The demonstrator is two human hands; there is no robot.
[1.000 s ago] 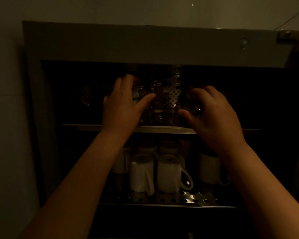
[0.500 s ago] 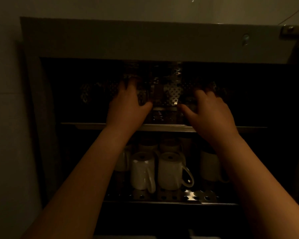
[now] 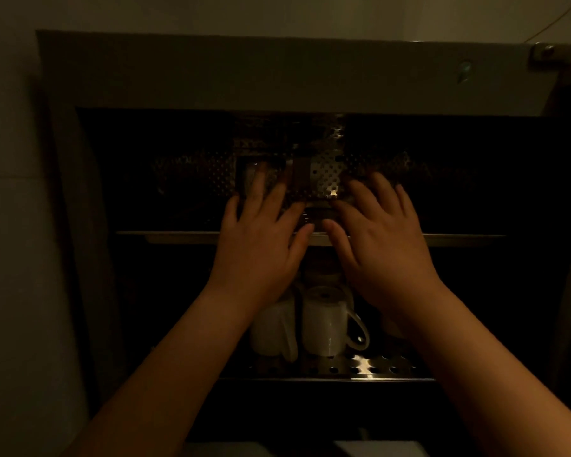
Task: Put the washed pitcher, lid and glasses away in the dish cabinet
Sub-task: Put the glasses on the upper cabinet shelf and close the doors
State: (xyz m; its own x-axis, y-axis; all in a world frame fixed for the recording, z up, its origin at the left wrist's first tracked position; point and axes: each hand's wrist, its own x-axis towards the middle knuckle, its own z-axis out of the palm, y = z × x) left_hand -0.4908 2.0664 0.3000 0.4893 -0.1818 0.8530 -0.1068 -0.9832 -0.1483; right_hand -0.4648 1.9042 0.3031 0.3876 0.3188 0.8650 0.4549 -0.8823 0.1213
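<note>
The dish cabinet (image 3: 277, 74) is open and very dark inside. On its upper shelf (image 3: 178, 237) a clear glass (image 3: 248, 174) stands just beyond my left fingertips, with another glass (image 3: 299, 179) dimly visible to its right. My left hand (image 3: 261, 242) and my right hand (image 3: 383, 242) hover side by side at the shelf's front edge, palms down. Their fingers are spread and hold nothing. No pitcher or lid can be made out in the dark.
Upside-down white mugs (image 3: 327, 321) stand on the perforated metal lower shelf (image 3: 376, 366), partly hidden by my wrists. A perforated metal panel (image 3: 327, 169) lines the back of the upper shelf. A pale wall (image 3: 10, 225) lies to the left, and a hinge (image 3: 548, 52) sits at top right.
Both hands were curled around glasses on the upper shelf. They have let go, opened flat and drawn back toward me to the shelf's front edge.
</note>
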